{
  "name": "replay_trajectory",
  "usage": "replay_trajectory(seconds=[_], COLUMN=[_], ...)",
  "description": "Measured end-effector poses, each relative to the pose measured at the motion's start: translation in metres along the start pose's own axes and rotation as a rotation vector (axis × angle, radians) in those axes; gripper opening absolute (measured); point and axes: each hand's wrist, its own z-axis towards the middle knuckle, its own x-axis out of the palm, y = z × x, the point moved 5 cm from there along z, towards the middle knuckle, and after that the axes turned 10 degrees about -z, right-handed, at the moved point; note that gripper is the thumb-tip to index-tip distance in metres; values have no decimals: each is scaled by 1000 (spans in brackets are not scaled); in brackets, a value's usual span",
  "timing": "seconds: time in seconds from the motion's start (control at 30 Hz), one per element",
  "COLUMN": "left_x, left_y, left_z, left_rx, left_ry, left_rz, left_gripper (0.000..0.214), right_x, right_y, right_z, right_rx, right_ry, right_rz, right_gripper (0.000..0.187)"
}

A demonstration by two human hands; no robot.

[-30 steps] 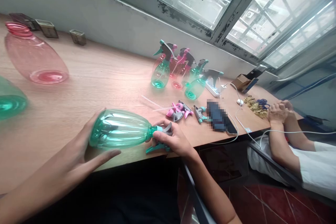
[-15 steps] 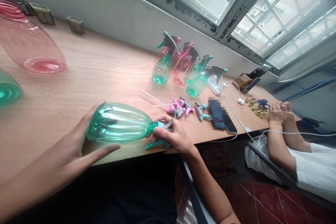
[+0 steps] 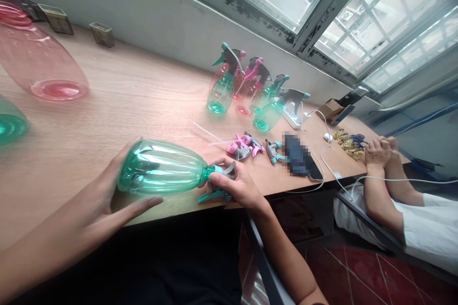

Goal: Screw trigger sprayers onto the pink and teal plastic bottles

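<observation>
A clear green spray bottle (image 3: 161, 167) lies on its side in the air just above the table's front edge, its base to the left and its neck to the right. My left hand (image 3: 107, 200) cups the base end, fingers partly hidden behind it and thumb stretched out below. At the neck, my right hand (image 3: 241, 183) is closed around the grey and green spray head (image 3: 229, 169), whose green trigger points down. The right fingers hide much of that head. Just beyond lie pink and grey spray heads (image 3: 245, 145) with thin tubes, and a green and grey one (image 3: 274, 151).
Several assembled spray bottles (image 3: 221, 95) stand toward the wall. A pink bottle (image 3: 43, 57) and a green bottle (image 3: 10, 121) are at far left. A phone (image 3: 313, 167), white cables and gold clips (image 3: 348, 145) lie rightward. Another person's clasped hands (image 3: 378, 151) rest at the table's right end.
</observation>
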Motion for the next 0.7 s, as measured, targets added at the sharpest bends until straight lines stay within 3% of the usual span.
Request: replay_trajectory(seconds=[0.47, 0.7], left_x=[1, -2], left_y=[0, -4], left_z=[1, 2], left_rx=[51, 8], left_ry=[-4, 28], left_rz=[8, 21], left_gripper=[113, 107], right_x=[1, 1], right_y=[1, 1], right_z=[0, 0], right_rx=[-2, 14], right_ry=[4, -1], right_rz=[24, 2], right_gripper=[31, 32])
